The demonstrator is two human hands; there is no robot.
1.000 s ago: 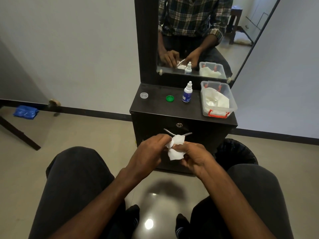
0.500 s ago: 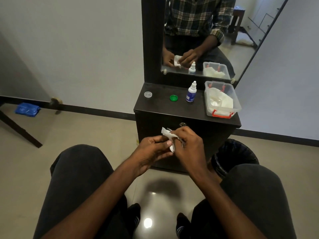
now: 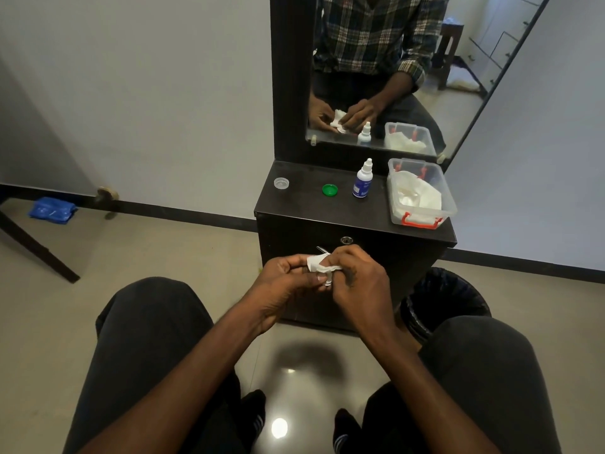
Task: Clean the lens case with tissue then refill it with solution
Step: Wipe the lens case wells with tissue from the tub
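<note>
While tissue (image 3: 319, 262) wraps it, lens case (image 3: 328, 283) mostly hidden

Dark cabinet (image 3: 304, 214) against white wall (image 3: 147, 93), round keyhole (image 3: 346, 240) on its front, tall dark-framed mirror (image 3: 409, 77) rising from its back edge. Black mesh waste bin (image 3: 455, 290) on floor at cabinet's right, partly hidden by a knee. Beige glossy tiled floor (image 3: 183, 250) with a bright light glare low centre. Blue cloth or bag (image 3: 52, 209) lying on floor far left near dark skirting, a dark slanted furniture leg (image 3: 39, 250) just beside it. Small round beige object (image 3: 106, 193) at wall base
</note>
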